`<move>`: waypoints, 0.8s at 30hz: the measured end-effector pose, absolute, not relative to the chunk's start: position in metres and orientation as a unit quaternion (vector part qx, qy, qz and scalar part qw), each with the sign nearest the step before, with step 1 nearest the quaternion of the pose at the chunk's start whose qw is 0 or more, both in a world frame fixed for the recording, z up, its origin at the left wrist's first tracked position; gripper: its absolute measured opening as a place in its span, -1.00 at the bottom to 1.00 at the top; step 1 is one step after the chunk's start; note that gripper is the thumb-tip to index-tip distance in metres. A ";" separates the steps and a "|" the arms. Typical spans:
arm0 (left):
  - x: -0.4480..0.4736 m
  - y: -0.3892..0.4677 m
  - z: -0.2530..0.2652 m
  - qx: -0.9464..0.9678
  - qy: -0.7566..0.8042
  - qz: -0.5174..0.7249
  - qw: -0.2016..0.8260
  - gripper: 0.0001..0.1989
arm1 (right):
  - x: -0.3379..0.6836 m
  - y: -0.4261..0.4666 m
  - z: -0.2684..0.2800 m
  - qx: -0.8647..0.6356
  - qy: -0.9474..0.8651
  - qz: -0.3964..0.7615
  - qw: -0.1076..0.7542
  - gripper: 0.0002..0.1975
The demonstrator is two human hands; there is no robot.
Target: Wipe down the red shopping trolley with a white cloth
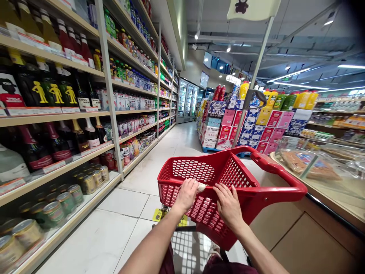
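A red plastic shopping cart (211, 160) with perforated basket walls stands right before me, turned sideways. My left hand (186, 196) is closed on the near rim, with a white crumpled wipe or tissue (201, 187) sticking out between its fingers and the rim. Further right along the same rim, my right hand (228, 201) grips the edge, fingers bent over the top. The cart's handle (281, 175) extends to the right, and a grey pole (252, 91) with a sign rises behind the basket. No goods show in the visible part of the basket.
Long shelves (137, 110) of bottles, cans and cartons line the left side. Stacked drink boxes (228, 125) stand beyond the cart. A counter (322, 190) with packaged food is close on the right. Glass-door coolers (186, 99) close off the aisle's far end.
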State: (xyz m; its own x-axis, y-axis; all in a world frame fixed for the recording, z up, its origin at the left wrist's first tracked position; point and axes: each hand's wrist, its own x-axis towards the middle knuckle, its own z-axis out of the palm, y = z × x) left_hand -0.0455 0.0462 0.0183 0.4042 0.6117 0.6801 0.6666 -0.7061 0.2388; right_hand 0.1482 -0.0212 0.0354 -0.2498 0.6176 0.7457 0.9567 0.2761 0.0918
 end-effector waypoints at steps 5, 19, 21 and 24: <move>-0.095 0.058 0.015 -0.786 -0.451 -0.420 0.048 -0.70 | 0.155 -0.021 0.034 -0.537 -0.730 -0.290 0.308 -0.59; -0.053 0.039 0.016 -0.841 -0.451 -0.297 -0.029 -0.25 | 0.080 0.013 0.039 -0.494 -0.803 -0.176 0.283 -0.58; -0.074 0.040 0.008 -0.826 -0.473 -0.306 -0.029 -0.24 | 0.064 0.020 0.045 -0.511 -0.807 -0.161 0.249 -0.58; -0.103 0.038 -0.005 -0.778 -0.527 -0.342 -0.028 -0.28 | 0.047 0.026 0.041 -0.490 -0.826 -0.160 0.228 -0.59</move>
State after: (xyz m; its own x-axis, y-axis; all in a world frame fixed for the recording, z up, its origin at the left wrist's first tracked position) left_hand -0.1031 0.0384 -0.0048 0.2111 0.8381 0.5031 0.8002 -0.4438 0.4035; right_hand 0.0469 0.0263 0.0412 -0.4156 0.7362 0.5342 0.8825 0.4685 0.0409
